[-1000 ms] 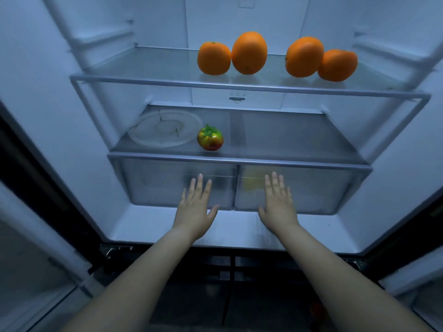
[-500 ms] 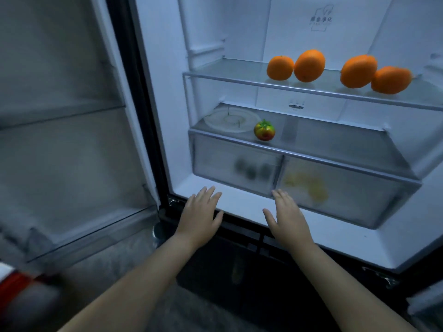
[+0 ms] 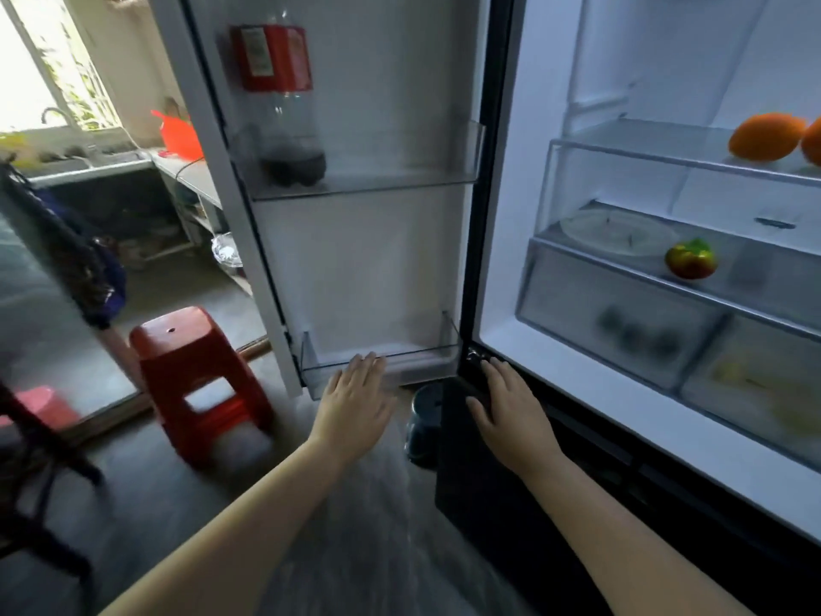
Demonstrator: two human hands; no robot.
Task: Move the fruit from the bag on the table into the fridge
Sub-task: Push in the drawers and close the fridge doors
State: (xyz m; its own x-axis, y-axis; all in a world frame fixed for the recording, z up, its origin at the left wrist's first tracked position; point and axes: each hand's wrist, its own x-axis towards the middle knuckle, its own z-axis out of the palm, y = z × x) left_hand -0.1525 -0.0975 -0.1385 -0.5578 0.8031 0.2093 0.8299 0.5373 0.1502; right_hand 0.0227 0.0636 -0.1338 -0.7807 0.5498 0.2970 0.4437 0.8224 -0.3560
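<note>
- You have two hands in view, both with nothing in them: your left hand (image 3: pixel 355 402) is flat with the fingers straight and together, and your right hand (image 3: pixel 511 411) is flat with the fingers slightly spread.
- Your left hand is in front of the lower door bin (image 3: pixel 422 358); your right hand is over the dark bottom corner of the open fridge (image 3: pixel 524 215).
- Two oranges show on the upper glass shelf (image 3: pixel 644 146): one whole orange (image 3: pixel 766 137), its long axis running left to right and slightly tilted, and a second orange (image 3: pixel 815 142) touching it, cut off by the frame edge.
- One red-and-green fruit (image 3: pixel 691 260) sits on the lower shelf (image 3: pixel 782 286), green stalk end up, just beside one clear plate (image 3: pixel 617 235).
- Two crisper drawers lie below: the left drawer (image 3: pixel 577 304) holds dark round shapes, the right drawer (image 3: pixel 764 344) something yellow; both are too blurred to count.
- The upper door bin (image 3: pixel 400 182) holds one upright cola bottle (image 3: pixel 277 104), nearly empty.
- One red stool (image 3: pixel 195 375) stands on the floor.
</note>
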